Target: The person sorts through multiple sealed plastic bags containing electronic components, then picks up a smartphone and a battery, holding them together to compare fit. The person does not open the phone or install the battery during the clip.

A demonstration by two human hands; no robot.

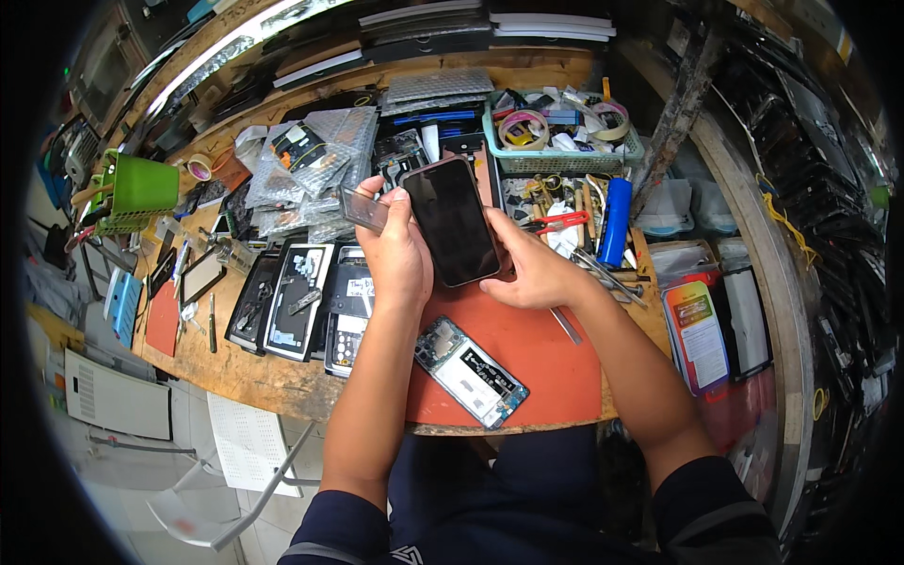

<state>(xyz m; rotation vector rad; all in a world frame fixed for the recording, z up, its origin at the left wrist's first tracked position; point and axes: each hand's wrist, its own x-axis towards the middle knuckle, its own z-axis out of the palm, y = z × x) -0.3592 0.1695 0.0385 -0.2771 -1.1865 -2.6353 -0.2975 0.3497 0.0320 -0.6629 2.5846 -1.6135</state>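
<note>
a dark-screened phone (454, 221) is held upright-leaning in both hands above the red mat (556, 377), which is laid at the middle of the bench's front edge. its left side is gripped by the left hand (397, 254), and a thin, greyish flat piece (362, 209) is also pinched among that hand's fingers; what the piece is cannot be told. the phone's lower right side is clasped by the right hand (529, 268), between thumb and fingers. an opened phone (471, 372), its inner parts exposed, is laid aslant on the mat near the bench's front edge. black trays (315, 295) of phone parts are set to the left of the mat. bubble-wrap packets (268, 195) are piled toward the bench's back left corner. toward the back right corner, a pale green basket (565, 162) is filled with tape rolls and small items, and red-handled pliers (563, 222) and a blue cylinder (615, 223) are placed in front of it.
</note>
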